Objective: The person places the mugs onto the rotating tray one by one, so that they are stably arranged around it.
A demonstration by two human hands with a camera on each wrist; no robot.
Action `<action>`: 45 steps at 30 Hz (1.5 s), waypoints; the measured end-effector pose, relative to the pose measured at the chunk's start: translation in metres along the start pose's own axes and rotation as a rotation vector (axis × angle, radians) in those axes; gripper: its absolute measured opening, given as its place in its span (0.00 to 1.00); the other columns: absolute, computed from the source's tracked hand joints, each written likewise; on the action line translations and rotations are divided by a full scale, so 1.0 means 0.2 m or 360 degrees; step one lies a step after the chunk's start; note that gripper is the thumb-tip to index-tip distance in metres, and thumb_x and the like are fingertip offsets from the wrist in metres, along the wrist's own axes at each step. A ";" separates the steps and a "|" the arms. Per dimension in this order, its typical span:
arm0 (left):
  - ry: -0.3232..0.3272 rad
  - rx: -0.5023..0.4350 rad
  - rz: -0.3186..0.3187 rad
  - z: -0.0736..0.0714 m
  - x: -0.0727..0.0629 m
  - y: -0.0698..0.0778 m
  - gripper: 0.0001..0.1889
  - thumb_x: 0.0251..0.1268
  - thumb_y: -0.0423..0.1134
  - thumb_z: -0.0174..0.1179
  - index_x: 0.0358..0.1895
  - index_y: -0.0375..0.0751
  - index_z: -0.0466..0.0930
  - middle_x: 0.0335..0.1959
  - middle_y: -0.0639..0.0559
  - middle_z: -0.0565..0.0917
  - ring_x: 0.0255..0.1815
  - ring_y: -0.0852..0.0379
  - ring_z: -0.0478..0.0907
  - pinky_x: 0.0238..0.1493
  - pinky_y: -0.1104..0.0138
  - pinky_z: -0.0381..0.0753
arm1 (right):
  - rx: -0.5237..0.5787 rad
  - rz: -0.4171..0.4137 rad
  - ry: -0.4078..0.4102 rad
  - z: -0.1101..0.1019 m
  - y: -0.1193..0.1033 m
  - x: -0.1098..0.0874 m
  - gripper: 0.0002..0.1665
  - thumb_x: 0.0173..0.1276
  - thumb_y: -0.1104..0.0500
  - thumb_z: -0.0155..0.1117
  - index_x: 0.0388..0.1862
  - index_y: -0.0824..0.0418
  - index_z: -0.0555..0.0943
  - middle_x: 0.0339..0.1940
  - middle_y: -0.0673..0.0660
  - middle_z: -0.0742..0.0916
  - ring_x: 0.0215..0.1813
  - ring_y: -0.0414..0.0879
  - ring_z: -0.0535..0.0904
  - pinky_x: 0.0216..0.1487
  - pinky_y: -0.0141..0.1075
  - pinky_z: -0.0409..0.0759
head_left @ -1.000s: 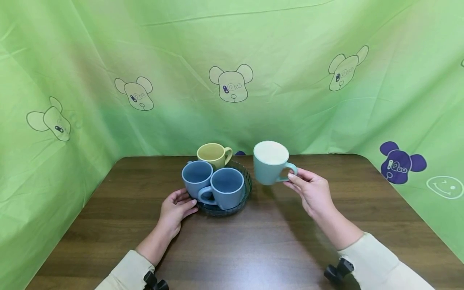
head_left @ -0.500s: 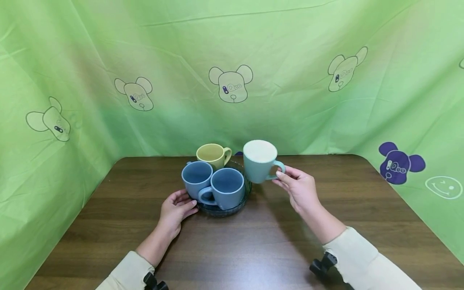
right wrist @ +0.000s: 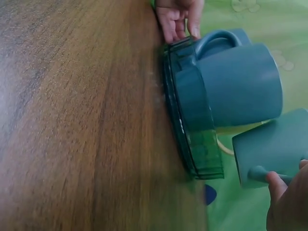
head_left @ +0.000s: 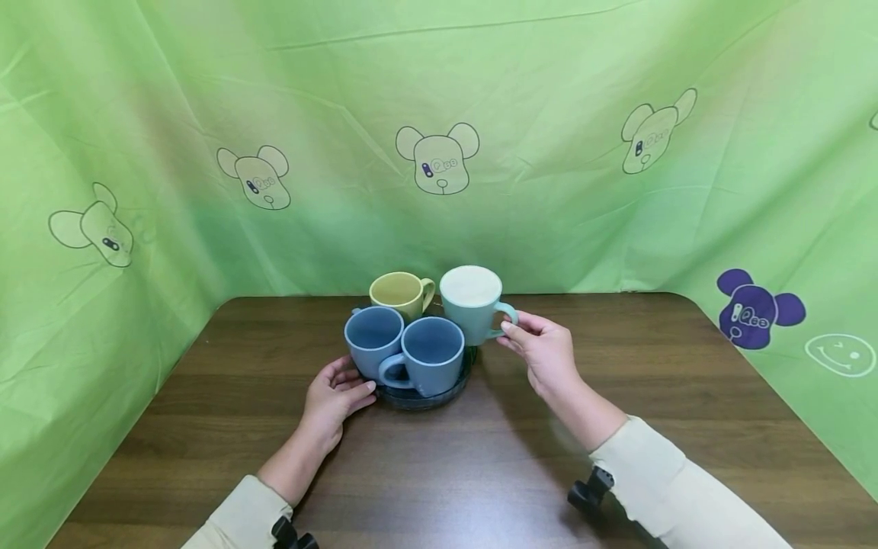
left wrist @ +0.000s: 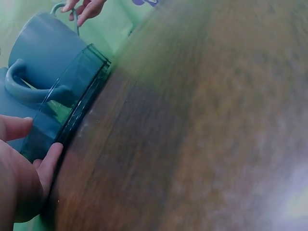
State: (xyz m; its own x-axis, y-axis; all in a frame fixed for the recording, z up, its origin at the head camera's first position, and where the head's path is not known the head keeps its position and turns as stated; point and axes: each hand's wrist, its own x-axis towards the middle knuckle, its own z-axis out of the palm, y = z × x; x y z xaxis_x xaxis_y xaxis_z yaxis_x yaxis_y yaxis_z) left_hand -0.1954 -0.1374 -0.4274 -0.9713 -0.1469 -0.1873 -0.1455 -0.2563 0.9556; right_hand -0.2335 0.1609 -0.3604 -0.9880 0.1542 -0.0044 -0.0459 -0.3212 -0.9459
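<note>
My right hand [head_left: 545,354] pinches the handle of a pale teal mug [head_left: 472,305] with a white inside. The mug hangs upright at the right back of a round, dark green glass tray [head_left: 428,401]; the right wrist view shows its base above the rim. Inside the tray stand two blue mugs, one at the left [head_left: 373,339] and one in front [head_left: 432,358], and a yellow mug [head_left: 398,293] at the back. At the tray's left side my left hand [head_left: 328,400] holds the wall [left wrist: 79,82], thumb and fingers at the edge, some fingers hidden behind the left blue mug.
The tray rests on a brown wooden table [head_left: 439,473] near its back edge. Behind it hangs a green cloth [head_left: 439,69] printed with bear heads. Dark devices [head_left: 590,488] are strapped at both cuffed wrists.
My right hand has carried the pale teal mug leftward, from beside the tray to over its right back part. The left hand has stayed at the tray's left side.
</note>
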 end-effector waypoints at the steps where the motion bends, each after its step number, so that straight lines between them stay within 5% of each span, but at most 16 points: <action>1: -0.0006 0.0010 -0.0007 0.00 0.00 0.00 0.37 0.52 0.15 0.63 0.68 0.29 0.62 0.47 0.37 0.72 0.37 0.55 0.78 0.40 0.59 0.87 | -0.0004 -0.0001 0.0007 0.01 0.01 0.00 0.18 0.62 0.79 0.61 0.30 0.57 0.86 0.28 0.51 0.86 0.32 0.41 0.85 0.42 0.36 0.86; 4: -0.0024 0.0035 -0.0022 0.00 -0.01 0.01 0.39 0.52 0.15 0.64 0.70 0.31 0.61 0.46 0.38 0.71 0.36 0.56 0.79 0.40 0.59 0.87 | -0.0026 0.0003 0.0018 0.03 0.02 0.01 0.13 0.62 0.79 0.61 0.44 0.72 0.83 0.28 0.52 0.85 0.32 0.40 0.85 0.42 0.35 0.86; 8: -0.0032 0.0050 -0.0030 0.00 0.00 0.00 0.39 0.52 0.15 0.64 0.70 0.31 0.61 0.46 0.37 0.71 0.36 0.56 0.79 0.41 0.60 0.87 | -0.0071 0.0001 0.0031 0.06 0.04 0.03 0.22 0.63 0.80 0.60 0.56 0.86 0.71 0.27 0.50 0.84 0.31 0.38 0.84 0.42 0.35 0.86; 36: 0.0027 0.0167 0.0024 0.01 0.00 -0.01 0.37 0.50 0.18 0.68 0.68 0.31 0.67 0.52 0.35 0.74 0.51 0.46 0.74 0.40 0.67 0.86 | -0.0180 0.0108 0.0094 0.12 0.18 0.07 0.18 0.60 0.78 0.64 0.51 0.82 0.78 0.29 0.53 0.86 0.29 0.39 0.84 0.38 0.32 0.86; 45: 0.0049 0.0202 0.0017 0.00 0.00 0.00 0.38 0.49 0.19 0.69 0.67 0.31 0.67 0.53 0.35 0.74 0.53 0.44 0.74 0.39 0.69 0.86 | -0.0621 0.0009 -0.0014 0.11 0.20 0.08 0.14 0.55 0.74 0.71 0.42 0.77 0.84 0.27 0.54 0.86 0.30 0.36 0.80 0.34 0.28 0.83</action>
State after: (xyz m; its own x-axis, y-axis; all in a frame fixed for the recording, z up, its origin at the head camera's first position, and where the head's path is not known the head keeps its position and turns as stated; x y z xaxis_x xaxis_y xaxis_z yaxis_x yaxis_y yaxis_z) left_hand -0.1946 -0.1372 -0.4282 -0.9669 -0.1789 -0.1821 -0.1598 -0.1320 0.9783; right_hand -0.2540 0.1300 -0.3907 -0.9894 0.1447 -0.0086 0.0171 0.0576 -0.9982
